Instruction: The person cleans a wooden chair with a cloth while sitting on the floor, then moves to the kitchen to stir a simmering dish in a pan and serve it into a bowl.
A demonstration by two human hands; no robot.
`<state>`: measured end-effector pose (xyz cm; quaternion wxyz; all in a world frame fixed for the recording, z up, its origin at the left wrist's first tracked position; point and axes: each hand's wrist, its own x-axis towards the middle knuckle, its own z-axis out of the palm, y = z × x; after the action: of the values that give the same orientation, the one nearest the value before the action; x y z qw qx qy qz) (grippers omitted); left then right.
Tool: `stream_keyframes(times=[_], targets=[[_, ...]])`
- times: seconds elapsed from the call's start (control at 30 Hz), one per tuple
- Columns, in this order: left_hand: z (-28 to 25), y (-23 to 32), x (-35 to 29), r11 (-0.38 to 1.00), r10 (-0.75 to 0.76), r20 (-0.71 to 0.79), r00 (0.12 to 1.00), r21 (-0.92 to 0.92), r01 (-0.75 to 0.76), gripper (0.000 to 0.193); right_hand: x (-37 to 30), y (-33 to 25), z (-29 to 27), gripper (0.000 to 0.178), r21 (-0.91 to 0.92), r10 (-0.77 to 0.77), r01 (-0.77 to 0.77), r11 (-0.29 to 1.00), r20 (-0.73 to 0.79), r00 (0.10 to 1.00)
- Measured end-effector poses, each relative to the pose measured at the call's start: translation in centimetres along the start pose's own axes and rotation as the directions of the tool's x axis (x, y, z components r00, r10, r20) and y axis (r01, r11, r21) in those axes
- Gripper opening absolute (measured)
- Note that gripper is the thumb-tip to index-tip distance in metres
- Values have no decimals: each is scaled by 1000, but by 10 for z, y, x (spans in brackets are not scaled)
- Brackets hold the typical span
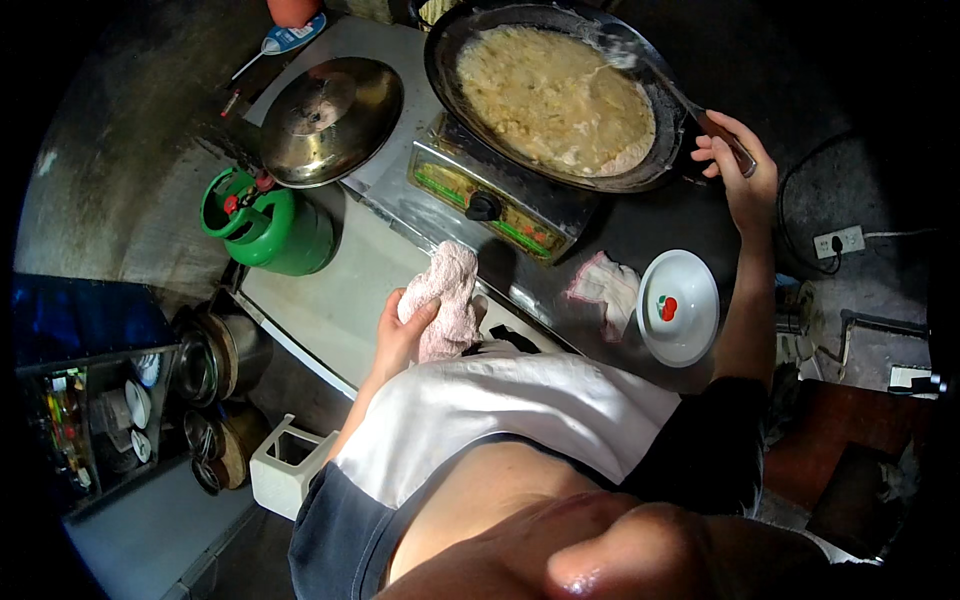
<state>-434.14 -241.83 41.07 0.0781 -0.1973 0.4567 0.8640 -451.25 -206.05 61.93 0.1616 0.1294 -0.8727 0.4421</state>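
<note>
Right hand [737, 165], upper right of the frame, grips the utensil [692, 103], its head over pale food [545, 90] in the wok [444, 78], upper centre. Left hand [395, 335], mid-frame, clutches a pink cloth [452, 285]! The stove [480, 195] stands between. Lid [335, 125] and gas bottle [295, 235] crowd upper left; rag [606, 290] and bowl [690, 277] sit right of centre.

Free room is noted on dark counter [640, 225] betw. wok [672, 130] and white bowl [688, 335]; on rt. it is closed off by rt. arm [750, 300]. Space nr. stove [490, 185] front is partly obstructed by cloth [605, 290], just beside bowl. Passage is found over pale surface [340, 300] betw. green gas cyl. [285, 235] and L hand [400, 325]. Beyond cyl., way is barred by lid [335, 120], set nr. wok.
</note>
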Motion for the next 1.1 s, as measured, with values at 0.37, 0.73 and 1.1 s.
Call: stream_keyframes(times=[0.37,0.73,1.1], targets=[[5,0,0,998,-4,-3,1000,-64,3,28,-23,23,-11,36,37,191,-194,980,69,979],[8,-1,2,999,-25,17,1000,-28,25,29,-43,47,-19,50,493,379,-405,770,158,912],[11,0,2,999,-17,26,999,38,16,27,-55,39,-16,38,463,318,-314,829,73,945]])
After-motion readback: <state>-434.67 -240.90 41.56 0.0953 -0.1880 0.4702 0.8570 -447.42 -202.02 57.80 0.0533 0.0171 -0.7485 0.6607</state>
